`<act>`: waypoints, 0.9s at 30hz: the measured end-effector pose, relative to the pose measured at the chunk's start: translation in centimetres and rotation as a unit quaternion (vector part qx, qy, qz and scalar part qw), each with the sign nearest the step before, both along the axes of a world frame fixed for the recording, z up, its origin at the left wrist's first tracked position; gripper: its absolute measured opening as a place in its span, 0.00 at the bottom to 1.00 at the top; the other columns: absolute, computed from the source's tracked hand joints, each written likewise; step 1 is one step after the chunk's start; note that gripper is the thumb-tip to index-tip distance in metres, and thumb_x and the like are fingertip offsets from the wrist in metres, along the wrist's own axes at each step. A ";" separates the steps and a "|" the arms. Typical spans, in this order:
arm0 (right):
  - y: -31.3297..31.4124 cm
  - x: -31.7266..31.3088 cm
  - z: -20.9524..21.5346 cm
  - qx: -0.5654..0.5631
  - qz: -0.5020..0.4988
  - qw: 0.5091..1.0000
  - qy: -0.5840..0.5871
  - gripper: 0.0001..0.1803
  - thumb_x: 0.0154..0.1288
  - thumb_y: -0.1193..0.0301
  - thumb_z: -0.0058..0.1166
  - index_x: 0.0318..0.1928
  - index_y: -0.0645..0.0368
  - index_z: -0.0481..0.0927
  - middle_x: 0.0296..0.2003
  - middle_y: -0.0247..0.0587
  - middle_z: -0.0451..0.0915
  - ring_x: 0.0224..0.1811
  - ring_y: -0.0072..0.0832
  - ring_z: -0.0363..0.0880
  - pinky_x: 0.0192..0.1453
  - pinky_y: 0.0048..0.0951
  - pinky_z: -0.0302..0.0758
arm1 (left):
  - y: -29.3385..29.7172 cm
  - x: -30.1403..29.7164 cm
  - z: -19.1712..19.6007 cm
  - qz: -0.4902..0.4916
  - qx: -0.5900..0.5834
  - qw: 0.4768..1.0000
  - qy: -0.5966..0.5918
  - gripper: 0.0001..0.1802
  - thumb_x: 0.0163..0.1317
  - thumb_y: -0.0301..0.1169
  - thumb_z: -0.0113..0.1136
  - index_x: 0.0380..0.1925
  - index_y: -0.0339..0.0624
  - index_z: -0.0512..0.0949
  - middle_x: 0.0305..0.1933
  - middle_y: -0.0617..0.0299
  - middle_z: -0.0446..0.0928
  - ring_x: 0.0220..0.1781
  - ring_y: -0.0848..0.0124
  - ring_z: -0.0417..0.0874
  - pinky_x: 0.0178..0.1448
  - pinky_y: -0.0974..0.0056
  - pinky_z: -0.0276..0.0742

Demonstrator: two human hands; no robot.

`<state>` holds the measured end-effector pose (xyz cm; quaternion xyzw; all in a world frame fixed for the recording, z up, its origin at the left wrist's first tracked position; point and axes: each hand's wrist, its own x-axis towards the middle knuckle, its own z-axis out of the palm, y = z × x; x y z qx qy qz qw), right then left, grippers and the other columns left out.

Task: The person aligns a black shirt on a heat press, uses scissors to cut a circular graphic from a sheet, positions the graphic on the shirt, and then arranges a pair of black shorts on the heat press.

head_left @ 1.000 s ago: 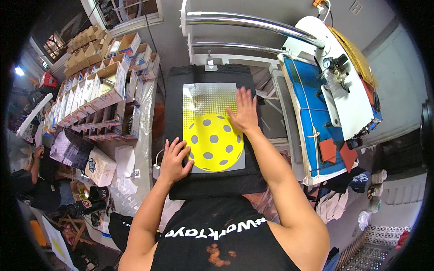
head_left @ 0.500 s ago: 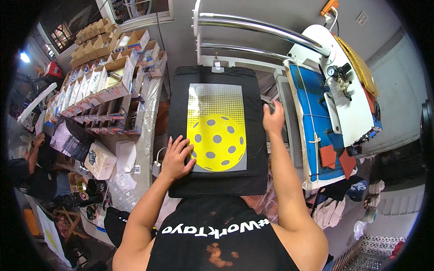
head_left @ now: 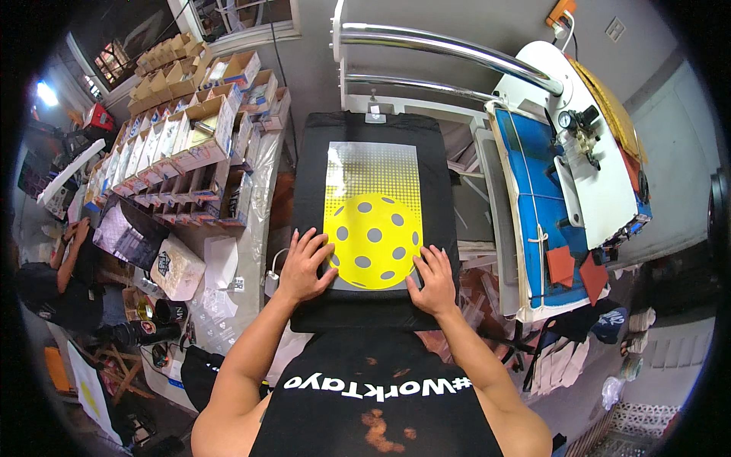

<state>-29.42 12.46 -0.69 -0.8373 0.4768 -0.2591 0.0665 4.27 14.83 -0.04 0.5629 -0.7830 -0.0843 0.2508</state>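
The left grip (head_left: 306, 264) and right grip (head_left: 435, 281) are spread loosely, palms down, clasping nothing; they rest at opposite sides of the printed sheet's (head_left: 373, 215) lower half, likely steadying it. The sheet lies on black cloth (head_left: 314, 183), probably smoothed for even support.

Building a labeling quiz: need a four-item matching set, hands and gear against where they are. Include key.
Things
1. Left hand
2. Right hand
3. Printed film
4. Pressure gauge

Places
A. Mounted on the white machine
B. At the lower right edge of the yellow ball design
C. Lying flat on the black fabric
D. At the lower left edge of the yellow ball design

Pairs: 1-D, 2-B, 3-C, 4-A
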 end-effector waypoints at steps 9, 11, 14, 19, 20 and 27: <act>0.0 -0.1 0.0 0.003 0.002 1.000 -0.008 0.25 0.55 0.65 0.65 0.53 0.63 0.81 0.61 0.53 0.75 0.70 0.51 0.67 0.78 0.57 0.55 | 0.0 0.0 0.1 -0.008 0.005 1.000 0.007 0.29 0.52 0.42 0.71 0.55 0.44 0.80 0.65 0.53 0.73 0.76 0.50 0.63 0.81 0.38 0.47; 0.0 -0.2 0.1 0.001 0.005 1.000 -0.010 0.25 0.55 0.65 0.65 0.53 0.63 0.81 0.61 0.53 0.75 0.70 0.51 0.68 0.78 0.57 0.55 | 0.1 0.0 0.1 -0.009 0.005 1.000 0.009 0.29 0.52 0.42 0.72 0.55 0.45 0.80 0.65 0.54 0.73 0.76 0.50 0.63 0.81 0.38 0.47; -0.1 -0.3 0.0 0.000 0.006 1.000 -0.018 0.25 0.55 0.65 0.65 0.52 0.63 0.81 0.61 0.53 0.75 0.70 0.51 0.68 0.78 0.57 0.55 | 0.1 0.0 0.2 -0.012 0.004 1.000 0.012 0.29 0.52 0.42 0.72 0.54 0.46 0.80 0.64 0.54 0.73 0.76 0.50 0.63 0.81 0.37 0.47; -0.1 -0.4 -0.1 0.000 0.003 1.000 -0.024 0.24 0.54 0.65 0.64 0.52 0.63 0.81 0.60 0.53 0.75 0.69 0.51 0.69 0.77 0.57 0.56 | 0.1 0.0 0.3 -0.017 0.001 1.000 0.015 0.29 0.51 0.43 0.72 0.54 0.46 0.80 0.64 0.55 0.74 0.76 0.50 0.63 0.82 0.38 0.47; -0.1 -0.3 0.0 -0.001 0.003 1.000 -0.025 0.24 0.54 0.65 0.65 0.52 0.63 0.81 0.60 0.53 0.76 0.69 0.51 0.69 0.77 0.57 0.57 | 0.1 0.0 0.2 -0.016 -0.002 1.000 0.014 0.29 0.52 0.43 0.72 0.54 0.46 0.80 0.64 0.54 0.74 0.76 0.49 0.63 0.81 0.37 0.47; 0.0 -0.2 -0.1 0.001 0.000 1.000 -0.024 0.24 0.54 0.65 0.64 0.51 0.63 0.81 0.59 0.55 0.75 0.68 0.51 0.69 0.77 0.58 0.56 | 0.1 0.1 0.0 -0.014 -0.002 1.000 0.019 0.30 0.52 0.44 0.72 0.54 0.46 0.80 0.64 0.54 0.74 0.76 0.49 0.64 0.81 0.36 0.47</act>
